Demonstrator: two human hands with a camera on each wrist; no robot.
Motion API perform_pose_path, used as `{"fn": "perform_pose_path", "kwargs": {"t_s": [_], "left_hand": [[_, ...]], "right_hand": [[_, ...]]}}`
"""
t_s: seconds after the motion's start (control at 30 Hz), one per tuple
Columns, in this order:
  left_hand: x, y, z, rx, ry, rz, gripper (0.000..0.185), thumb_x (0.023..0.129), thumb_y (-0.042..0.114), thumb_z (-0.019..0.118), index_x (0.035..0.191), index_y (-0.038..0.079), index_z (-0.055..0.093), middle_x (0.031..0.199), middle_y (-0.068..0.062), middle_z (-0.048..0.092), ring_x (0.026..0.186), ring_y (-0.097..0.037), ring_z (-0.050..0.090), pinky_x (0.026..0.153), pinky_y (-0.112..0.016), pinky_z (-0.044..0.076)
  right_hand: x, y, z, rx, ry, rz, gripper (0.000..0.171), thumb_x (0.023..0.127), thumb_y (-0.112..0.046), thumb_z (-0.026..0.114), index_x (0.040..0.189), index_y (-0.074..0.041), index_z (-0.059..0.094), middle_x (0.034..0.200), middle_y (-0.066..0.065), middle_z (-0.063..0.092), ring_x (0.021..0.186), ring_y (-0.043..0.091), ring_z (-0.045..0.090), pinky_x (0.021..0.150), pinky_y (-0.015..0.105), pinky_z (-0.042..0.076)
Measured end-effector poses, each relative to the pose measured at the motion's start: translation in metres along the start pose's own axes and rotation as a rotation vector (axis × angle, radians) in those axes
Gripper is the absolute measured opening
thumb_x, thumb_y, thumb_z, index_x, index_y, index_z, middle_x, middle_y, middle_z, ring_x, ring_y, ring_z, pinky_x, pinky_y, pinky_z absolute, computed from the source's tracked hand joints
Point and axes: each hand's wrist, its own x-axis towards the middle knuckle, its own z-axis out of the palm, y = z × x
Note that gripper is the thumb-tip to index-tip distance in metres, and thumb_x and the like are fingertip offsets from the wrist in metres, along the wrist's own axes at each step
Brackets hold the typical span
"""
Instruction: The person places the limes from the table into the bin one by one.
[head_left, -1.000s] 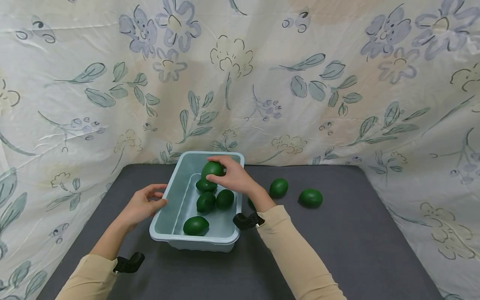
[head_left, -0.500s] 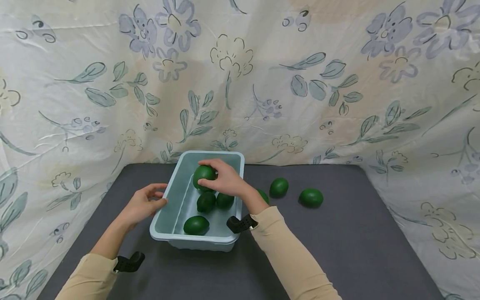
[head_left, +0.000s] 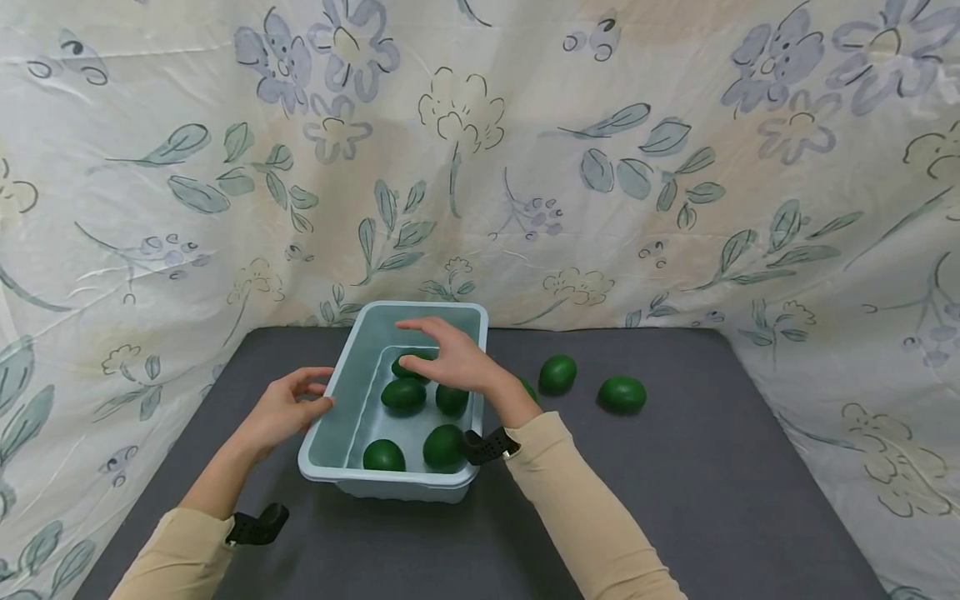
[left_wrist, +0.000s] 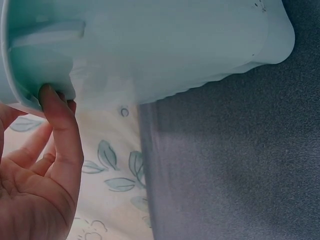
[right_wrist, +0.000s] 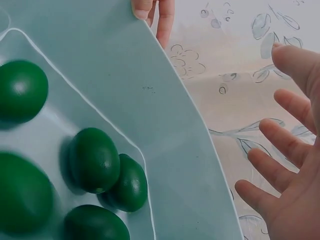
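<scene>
A pale blue-green plastic bin (head_left: 318, 457) holds several glossy dark green oval fruits (head_left: 403, 396), which also show in the right wrist view as smooth green fruits (right_wrist: 95, 160). My left hand (head_left: 285, 414) grips the bin's left rim. In the left wrist view, a fingertip of that left hand (left_wrist: 50, 165) sits under the rim's lip. Over the bin's far part my right hand (head_left: 459, 358) hovers with nothing in it. Its fingers are spread apart in the right wrist view, where the right hand (right_wrist: 295, 170) appears beside the bin's rim.
Right of the bin, a green fruit (head_left: 558, 375) and another green fruit (head_left: 622, 395) lie on the dark grey tabletop (head_left: 690, 492). One more green fruit (head_left: 528, 387) is mostly hidden behind my right wrist. A floral cloth (head_left: 525, 167) hangs behind the table.
My right hand carried a green fruit left over the bin and has let it go. Fruits in the bin have shifted, with two now at the near end. My left hand stays on the rim.
</scene>
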Motion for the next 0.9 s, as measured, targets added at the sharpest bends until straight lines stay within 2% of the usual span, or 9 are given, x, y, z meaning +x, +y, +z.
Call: {"fn": "perform_pose_path", "kwargs": {"t_s": [0.27,0.53,0.9], "left_hand": [[0.0,-0.001,0.0,-0.008,-0.004,0.002,0.054,0.088,0.014,0.059,0.137,0.005,0.037,0.114,-0.022,0.052,0.082,-0.021,0.061,0.062,-0.035,0.053],[0.0,-0.001,-0.001,-0.02,-0.011,0.002,0.054,0.088,0.014,0.059,0.137,0.005,0.038,0.114,-0.023,0.051,0.083,-0.022,0.061,0.063,-0.036,0.054],[0.0,-0.001,0.001,-0.025,-0.006,-0.006,0.054,0.088,0.014,0.06,0.137,0.006,0.037,0.115,-0.022,0.051,0.085,-0.022,0.062,0.064,-0.036,0.054]], "right_hand": [[-0.007,0.001,-0.006,0.025,0.023,0.005,0.051,0.091,-0.032,0.057,0.138,-0.022,0.042,0.142,-0.003,0.039,0.13,0.016,0.036,0.103,0.037,0.033],[-0.017,0.007,-0.017,0.043,0.104,-0.013,0.047,0.09,-0.029,0.058,0.135,-0.021,0.045,0.138,-0.004,0.042,0.126,0.017,0.041,0.101,0.035,0.036],[-0.032,0.018,-0.031,0.079,0.185,-0.046,0.048,0.089,-0.026,0.061,0.134,-0.018,0.047,0.135,0.001,0.046,0.124,0.019,0.043,0.1,0.042,0.036]]}}
